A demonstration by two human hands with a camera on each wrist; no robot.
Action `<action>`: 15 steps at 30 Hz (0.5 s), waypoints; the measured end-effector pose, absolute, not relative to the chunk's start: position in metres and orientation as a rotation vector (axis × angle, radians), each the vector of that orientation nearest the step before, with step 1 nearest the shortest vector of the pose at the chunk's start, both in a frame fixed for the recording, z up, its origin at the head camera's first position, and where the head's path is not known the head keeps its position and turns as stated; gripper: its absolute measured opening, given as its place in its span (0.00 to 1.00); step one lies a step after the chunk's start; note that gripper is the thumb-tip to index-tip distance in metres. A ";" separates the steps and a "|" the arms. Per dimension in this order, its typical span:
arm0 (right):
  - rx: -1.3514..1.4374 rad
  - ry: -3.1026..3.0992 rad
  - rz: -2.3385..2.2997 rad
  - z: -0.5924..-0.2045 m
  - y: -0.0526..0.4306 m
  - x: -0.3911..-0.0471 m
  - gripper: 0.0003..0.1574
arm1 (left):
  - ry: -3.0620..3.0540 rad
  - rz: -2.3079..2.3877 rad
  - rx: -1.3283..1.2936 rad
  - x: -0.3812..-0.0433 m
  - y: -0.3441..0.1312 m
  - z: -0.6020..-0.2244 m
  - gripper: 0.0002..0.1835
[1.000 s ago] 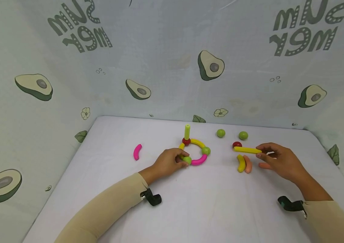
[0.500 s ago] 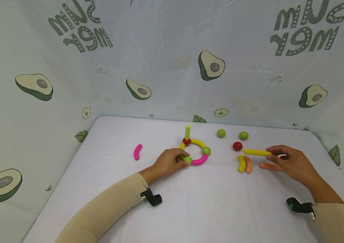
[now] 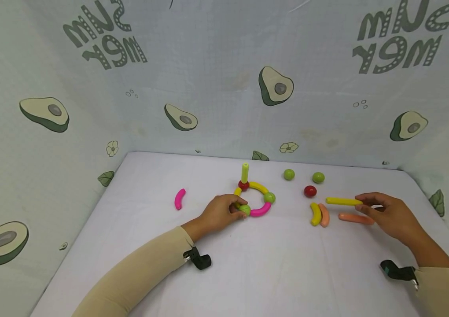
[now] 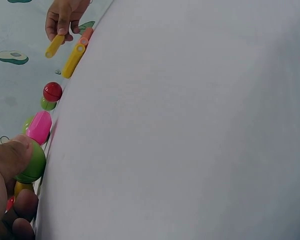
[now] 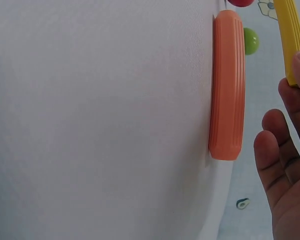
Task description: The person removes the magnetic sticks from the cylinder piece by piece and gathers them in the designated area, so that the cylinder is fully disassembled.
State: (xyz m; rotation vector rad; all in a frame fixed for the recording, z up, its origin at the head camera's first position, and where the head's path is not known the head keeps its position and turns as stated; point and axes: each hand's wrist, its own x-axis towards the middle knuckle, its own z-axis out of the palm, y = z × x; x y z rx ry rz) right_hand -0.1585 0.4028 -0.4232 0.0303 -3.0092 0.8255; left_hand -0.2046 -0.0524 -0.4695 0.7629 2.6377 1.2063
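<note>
My left hand grips a green ball at the near left of a ring of joined pieces. Around that ring run a pink curved rod, another green ball, a yellow curved rod and a red ball. A light green rod stands upright from the red ball. Between thumb and fingertips, my right hand pinches one end of a straight yellow rod, its other end pointing left. Below it on the table lies a straight orange rod, seen close up in the right wrist view.
A loose red ball and two green balls sit right of the ring. Nearer lie a short yellow curved rod and an orange curved rod side by side. A pink curved rod lies at left on the white table.
My right hand has moved to the right with the yellow rod, away from the loose red ball, uncovering more of the straight orange rod. The left hand stays at the ring.
</note>
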 end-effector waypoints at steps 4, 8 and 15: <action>0.004 -3.017 0.809 -0.424 0.406 -0.158 0.27 | 2.639 1.209 0.758 -0.204 -0.052 -0.470 0.18; -0.007 -3.017 0.799 -0.425 0.409 -0.157 0.26 | 2.649 1.197 0.764 -0.204 -0.052 -0.470 0.18; -0.020 -3.015 0.798 -0.427 0.415 -0.155 0.25 | 2.638 1.205 0.750 -0.203 -0.052 -0.468 0.18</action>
